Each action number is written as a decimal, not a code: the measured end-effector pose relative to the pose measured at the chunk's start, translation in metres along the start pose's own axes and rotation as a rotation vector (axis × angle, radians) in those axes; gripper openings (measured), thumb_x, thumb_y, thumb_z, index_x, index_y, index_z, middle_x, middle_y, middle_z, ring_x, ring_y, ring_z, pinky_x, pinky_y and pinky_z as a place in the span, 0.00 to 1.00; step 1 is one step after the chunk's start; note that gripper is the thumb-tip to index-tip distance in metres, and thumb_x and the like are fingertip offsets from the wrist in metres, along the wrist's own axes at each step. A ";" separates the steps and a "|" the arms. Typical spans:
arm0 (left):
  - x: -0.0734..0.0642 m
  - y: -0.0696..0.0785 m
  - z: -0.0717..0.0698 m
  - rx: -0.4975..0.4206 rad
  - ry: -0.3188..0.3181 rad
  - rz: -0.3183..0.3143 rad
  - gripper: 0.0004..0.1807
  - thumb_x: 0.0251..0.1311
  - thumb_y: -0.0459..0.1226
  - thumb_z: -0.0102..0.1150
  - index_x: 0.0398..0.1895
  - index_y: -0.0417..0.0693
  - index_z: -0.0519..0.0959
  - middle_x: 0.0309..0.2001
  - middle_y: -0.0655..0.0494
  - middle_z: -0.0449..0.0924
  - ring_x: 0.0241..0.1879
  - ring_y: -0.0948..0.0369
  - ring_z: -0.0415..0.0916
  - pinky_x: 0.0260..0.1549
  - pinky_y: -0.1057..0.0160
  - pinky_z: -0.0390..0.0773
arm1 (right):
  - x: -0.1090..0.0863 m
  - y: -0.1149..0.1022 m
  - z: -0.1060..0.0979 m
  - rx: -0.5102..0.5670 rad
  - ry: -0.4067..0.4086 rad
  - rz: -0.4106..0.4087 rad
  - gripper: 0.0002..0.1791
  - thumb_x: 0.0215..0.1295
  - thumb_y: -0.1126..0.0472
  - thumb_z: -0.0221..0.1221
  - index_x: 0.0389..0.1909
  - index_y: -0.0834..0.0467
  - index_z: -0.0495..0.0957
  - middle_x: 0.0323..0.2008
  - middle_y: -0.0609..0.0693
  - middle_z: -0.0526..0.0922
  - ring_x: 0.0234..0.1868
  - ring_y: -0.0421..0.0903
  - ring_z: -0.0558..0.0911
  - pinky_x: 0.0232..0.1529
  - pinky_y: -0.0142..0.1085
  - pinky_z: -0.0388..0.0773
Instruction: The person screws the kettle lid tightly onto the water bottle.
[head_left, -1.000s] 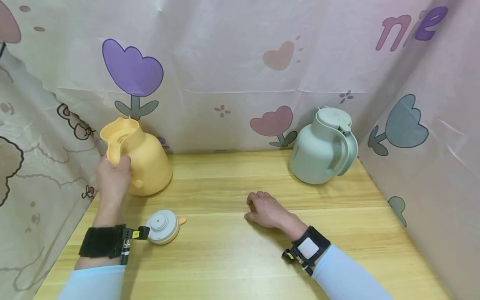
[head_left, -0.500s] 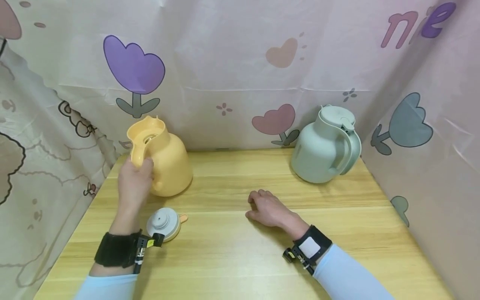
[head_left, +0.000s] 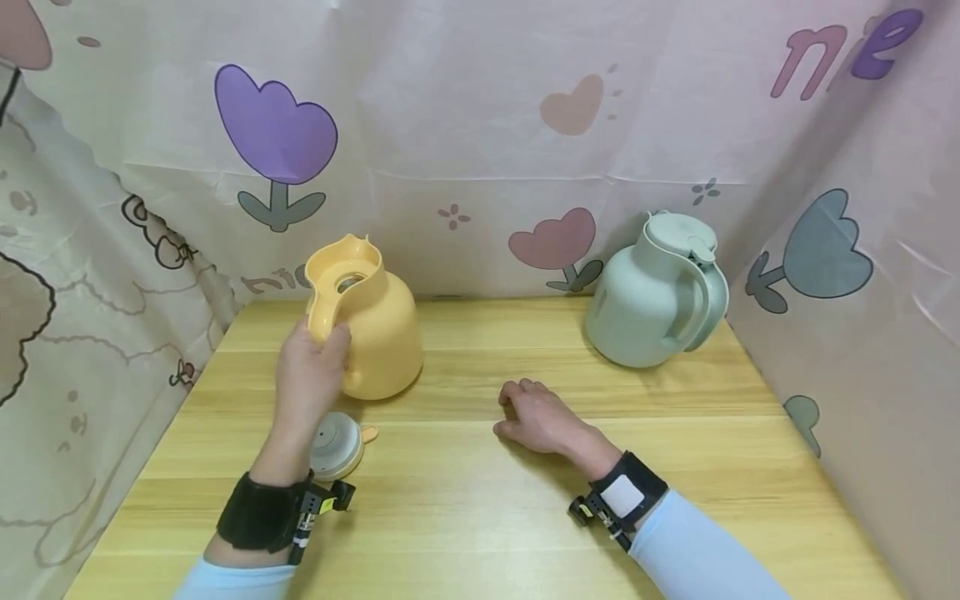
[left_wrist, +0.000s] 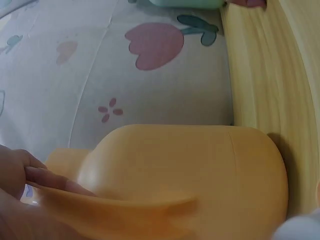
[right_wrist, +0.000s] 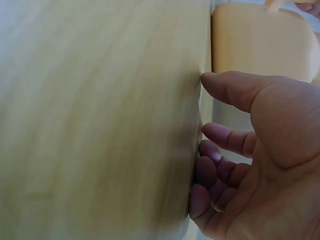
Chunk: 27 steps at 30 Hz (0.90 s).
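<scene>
And here the yellow vacuum jug (head_left: pixel 386 342) was held roughly upright at the left of the table (head_left: pixel 465 508), its handle (head_left: pixel 324 315) wrapped by the left hand (head_left: pixel 311 367)! The grip was taken high, near the neck, presumably so that the weight could be hung beneath the fist and the body kept from tipping. A finger (left_wrist: pixel 50 178) was seen tucked into the gap between handle and body in the left wrist view, so the handle was enclosed by the fingers and the round belly was left just beyond them. Whether the base was fully set down could not be told. The mouth was uncovered, its inner ring exposed, and beside it, nearer the person and partly screened by the left arm, the lid (head_left: pixel 337 446) was laid with its stepped plug upward, perhaps to keep that side off the wood. Over to the right hand (head_left: pixel 542 417): nothing was grasped there, the fingers (right_wrist: pixel 220 134) loosely bent, tips rested on the table, well apart from the yellow jug. Farther back on the right, the mint-green jug (head_left: pixel 637 308) was left standing, lid on, handle turned outward, untouched by either hand.
</scene>
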<state>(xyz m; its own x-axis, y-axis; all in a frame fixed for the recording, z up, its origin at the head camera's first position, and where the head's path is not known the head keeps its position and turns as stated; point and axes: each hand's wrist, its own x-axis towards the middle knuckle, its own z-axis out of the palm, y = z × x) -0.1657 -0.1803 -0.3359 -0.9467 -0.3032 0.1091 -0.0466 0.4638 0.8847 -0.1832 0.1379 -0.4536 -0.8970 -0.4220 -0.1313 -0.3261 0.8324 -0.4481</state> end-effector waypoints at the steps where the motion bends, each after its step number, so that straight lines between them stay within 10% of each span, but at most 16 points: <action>1: -0.001 0.001 0.002 -0.003 -0.004 0.004 0.17 0.77 0.45 0.51 0.51 0.39 0.77 0.32 0.49 0.79 0.27 0.59 0.76 0.25 0.63 0.78 | 0.000 0.000 0.000 -0.001 0.000 -0.001 0.24 0.67 0.47 0.68 0.57 0.55 0.78 0.49 0.51 0.80 0.55 0.52 0.79 0.60 0.50 0.76; 27: -0.026 0.020 0.032 -0.062 -0.155 -0.023 0.14 0.76 0.45 0.54 0.50 0.45 0.77 0.32 0.50 0.78 0.30 0.56 0.77 0.29 0.61 0.78 | 0.002 0.001 0.001 -0.006 0.008 0.002 0.24 0.67 0.47 0.69 0.56 0.55 0.78 0.48 0.51 0.80 0.55 0.53 0.79 0.61 0.49 0.76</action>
<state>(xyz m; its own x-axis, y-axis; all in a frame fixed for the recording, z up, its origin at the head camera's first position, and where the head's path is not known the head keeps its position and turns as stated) -0.1527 -0.1367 -0.3358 -0.9837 -0.1785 0.0213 -0.0536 0.4042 0.9131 -0.1852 0.1375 -0.4553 -0.9001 -0.4173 -0.1255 -0.3258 0.8357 -0.4422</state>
